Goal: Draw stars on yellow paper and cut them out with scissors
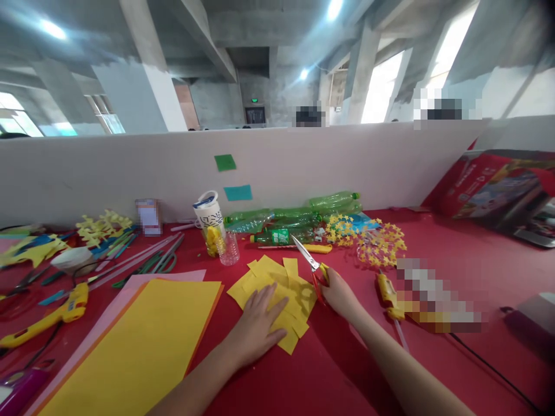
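In the lower middle of the frame, the left hand (260, 325) lies on yellow paper pieces (284, 278), its fingers spread. Beside it, the right hand (339, 293) grasps the scissors (309, 257), whose blades point to the upper left. A larger yellow sheet (134, 346) occupies the lower left.

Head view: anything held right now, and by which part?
The right hand holds the scissors by the handles. The left hand lies spread on yellow paper pieces, with no grip visible.
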`<control>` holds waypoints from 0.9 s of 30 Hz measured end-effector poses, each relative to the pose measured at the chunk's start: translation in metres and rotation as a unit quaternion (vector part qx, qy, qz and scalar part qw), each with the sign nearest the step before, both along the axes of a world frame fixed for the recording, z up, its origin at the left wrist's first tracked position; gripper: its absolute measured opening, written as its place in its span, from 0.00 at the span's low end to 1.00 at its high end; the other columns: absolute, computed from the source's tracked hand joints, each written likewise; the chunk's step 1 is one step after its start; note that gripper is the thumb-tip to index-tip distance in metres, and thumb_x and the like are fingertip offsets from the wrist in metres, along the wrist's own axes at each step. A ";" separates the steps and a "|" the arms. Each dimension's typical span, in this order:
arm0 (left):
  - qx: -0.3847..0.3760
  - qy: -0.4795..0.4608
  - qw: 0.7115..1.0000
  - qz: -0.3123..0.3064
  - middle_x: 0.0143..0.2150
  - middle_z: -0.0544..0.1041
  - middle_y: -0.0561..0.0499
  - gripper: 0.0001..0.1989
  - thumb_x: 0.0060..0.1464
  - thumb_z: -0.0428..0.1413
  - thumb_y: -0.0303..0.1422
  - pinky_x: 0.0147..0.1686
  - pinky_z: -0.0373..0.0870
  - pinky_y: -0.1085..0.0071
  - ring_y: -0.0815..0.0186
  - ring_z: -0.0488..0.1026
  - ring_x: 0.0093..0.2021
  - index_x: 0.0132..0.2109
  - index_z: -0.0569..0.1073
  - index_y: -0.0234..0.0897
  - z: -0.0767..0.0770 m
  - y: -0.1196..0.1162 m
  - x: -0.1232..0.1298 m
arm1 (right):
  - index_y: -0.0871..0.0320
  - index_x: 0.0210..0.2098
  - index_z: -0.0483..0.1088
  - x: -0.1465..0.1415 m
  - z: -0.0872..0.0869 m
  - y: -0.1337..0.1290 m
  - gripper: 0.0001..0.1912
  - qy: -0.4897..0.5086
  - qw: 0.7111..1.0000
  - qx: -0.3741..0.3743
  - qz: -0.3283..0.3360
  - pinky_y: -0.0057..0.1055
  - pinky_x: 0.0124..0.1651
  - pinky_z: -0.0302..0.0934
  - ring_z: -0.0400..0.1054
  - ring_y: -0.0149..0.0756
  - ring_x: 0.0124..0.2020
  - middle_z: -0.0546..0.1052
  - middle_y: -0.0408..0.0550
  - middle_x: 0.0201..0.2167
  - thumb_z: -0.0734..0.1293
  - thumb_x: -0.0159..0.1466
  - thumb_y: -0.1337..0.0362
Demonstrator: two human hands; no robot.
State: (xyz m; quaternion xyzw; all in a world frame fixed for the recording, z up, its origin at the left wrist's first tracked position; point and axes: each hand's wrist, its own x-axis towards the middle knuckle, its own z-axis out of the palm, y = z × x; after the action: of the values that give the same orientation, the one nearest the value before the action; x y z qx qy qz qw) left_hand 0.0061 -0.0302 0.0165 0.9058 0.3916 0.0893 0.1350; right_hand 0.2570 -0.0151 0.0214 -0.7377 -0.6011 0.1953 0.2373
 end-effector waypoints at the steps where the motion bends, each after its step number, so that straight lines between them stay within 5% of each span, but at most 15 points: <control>1: -0.010 0.007 1.000 -0.013 0.69 0.42 0.46 0.28 0.58 0.46 0.46 0.60 0.43 0.46 0.47 0.41 0.66 0.64 0.54 0.50 0.001 -0.001 0.004 | 0.59 0.33 0.60 0.001 0.000 0.000 0.05 0.001 1.000 0.007 0.000 0.26 0.31 0.50 0.65 0.38 0.33 0.72 0.51 0.32 0.60 0.56 0.71; 11: -0.013 0.000 0.999 -0.044 0.66 0.52 0.49 0.31 0.58 0.43 0.49 0.63 0.35 0.50 0.55 0.45 0.66 0.65 0.48 0.46 0.000 -0.002 0.018 | 0.59 0.30 0.62 0.003 -0.006 0.005 0.03 0.046 0.998 0.012 0.030 0.25 0.27 0.50 0.66 0.35 0.28 0.72 0.48 0.27 0.61 0.54 0.71; 16: 0.013 -0.026 0.998 -0.050 0.62 0.58 0.43 0.31 0.57 0.46 0.49 0.61 0.40 0.48 0.51 0.49 0.63 0.63 0.55 0.42 -0.002 -0.005 0.018 | 0.58 0.29 0.62 -0.011 -0.017 0.002 0.07 0.058 0.996 0.064 0.028 0.26 0.28 0.48 0.64 0.36 0.28 0.71 0.46 0.26 0.63 0.51 0.73; 23: 0.025 -0.038 0.998 -0.030 0.55 0.62 0.42 0.27 0.56 0.49 0.46 0.57 0.51 0.51 0.50 0.55 0.58 0.60 0.61 0.40 0.006 -0.006 0.009 | 0.55 0.31 0.61 -0.011 0.005 -0.006 0.12 0.106 0.972 0.208 -0.024 0.28 0.29 0.48 0.61 0.36 0.28 0.67 0.43 0.26 0.63 0.48 0.74; 27: 0.020 -0.072 0.997 -0.019 0.44 0.67 0.44 0.19 0.58 0.47 0.44 0.48 0.61 0.58 0.56 0.63 0.46 0.47 0.72 0.37 0.017 -0.007 0.006 | 0.54 0.30 0.58 0.007 0.017 -0.005 0.09 0.162 0.940 0.285 -0.101 0.28 0.27 0.48 0.57 0.33 0.25 0.64 0.41 0.25 0.62 0.50 0.71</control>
State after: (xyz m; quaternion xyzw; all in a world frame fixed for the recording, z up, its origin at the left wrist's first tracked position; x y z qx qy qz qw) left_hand 0.0118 -0.0372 0.0332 0.9066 0.3621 0.1596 0.1466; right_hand 0.2638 -0.0198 0.0382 -0.6544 -0.5079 0.1076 0.5497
